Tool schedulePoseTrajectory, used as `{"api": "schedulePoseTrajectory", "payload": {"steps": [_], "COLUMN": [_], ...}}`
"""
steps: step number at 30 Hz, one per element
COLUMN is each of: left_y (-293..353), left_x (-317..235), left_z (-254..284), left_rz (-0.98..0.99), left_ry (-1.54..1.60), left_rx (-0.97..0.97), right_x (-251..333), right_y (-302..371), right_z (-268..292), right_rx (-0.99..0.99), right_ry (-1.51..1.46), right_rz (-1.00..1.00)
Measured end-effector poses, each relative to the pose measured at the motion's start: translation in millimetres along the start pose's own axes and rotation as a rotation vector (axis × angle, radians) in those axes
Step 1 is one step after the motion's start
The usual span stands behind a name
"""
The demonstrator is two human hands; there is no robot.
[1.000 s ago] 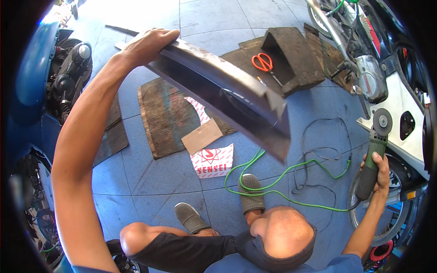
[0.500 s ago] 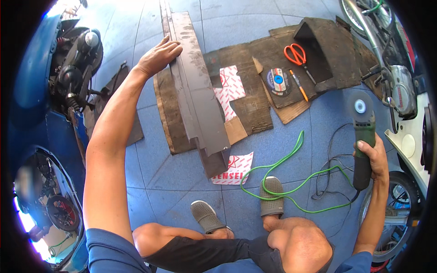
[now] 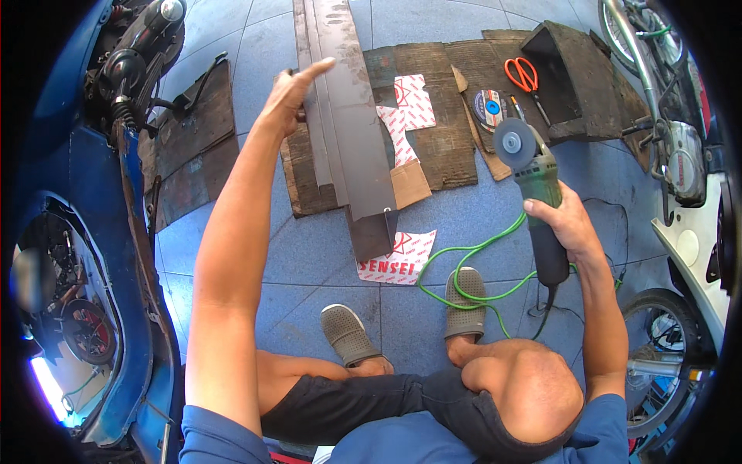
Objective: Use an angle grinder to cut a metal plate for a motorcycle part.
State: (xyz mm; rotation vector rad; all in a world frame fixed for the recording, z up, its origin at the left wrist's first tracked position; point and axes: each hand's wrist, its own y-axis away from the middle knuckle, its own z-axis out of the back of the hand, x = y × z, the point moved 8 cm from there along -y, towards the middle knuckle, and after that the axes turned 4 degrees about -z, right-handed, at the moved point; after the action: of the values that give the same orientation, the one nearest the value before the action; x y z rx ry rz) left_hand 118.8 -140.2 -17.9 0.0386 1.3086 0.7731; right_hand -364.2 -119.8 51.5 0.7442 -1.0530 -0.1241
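Stretching lengthwise away from the shoes (image 3: 348,334), far end leftward, the channel (image 3: 352,135) touches the left hand (image 3: 287,102), grip unclear; the right hand (image 3: 573,223) clasps the grinder (image 3: 538,184), disc (image 3: 506,153) foremost.

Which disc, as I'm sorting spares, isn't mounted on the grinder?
The blue-centred disc, lying loose; the grey disc is mounted on the angle grinder held in the right hand.

Green-black grinder (image 3: 539,187); metal channel (image 3: 345,124) seemingly grey.
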Motion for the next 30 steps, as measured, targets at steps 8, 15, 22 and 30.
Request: {"api": "schedulePoseTrajectory", "payload": {"steps": [8,15,22,30], "left_y": [-2.4,-47.4,-61.8,-71.4], "left_x": [-1.2,13.9,5.9,-1.7], "left_z": [-19.8,-4.8,-21.2,-9.0], "left_rz": [-0.066,0.003,0.027,0.132], "left_ry": [0.214,0.230,0.230,0.145], "left_rx": [-0.108,-0.043,0.037,-0.061], "right_x": [18.5,18.5,-25.8,-65.3], "right_y": [7.7,4.9,-18.8,-45.9], "right_z": [-15.2,-7.1,-6.5,-10.5], "right_rx": [-0.038,-0.059,0.069,0.139], "right_ry": [0.045,0.031,-0.076,-0.246], "right_rz": [-0.001,0.041,-0.133,-0.178]}}
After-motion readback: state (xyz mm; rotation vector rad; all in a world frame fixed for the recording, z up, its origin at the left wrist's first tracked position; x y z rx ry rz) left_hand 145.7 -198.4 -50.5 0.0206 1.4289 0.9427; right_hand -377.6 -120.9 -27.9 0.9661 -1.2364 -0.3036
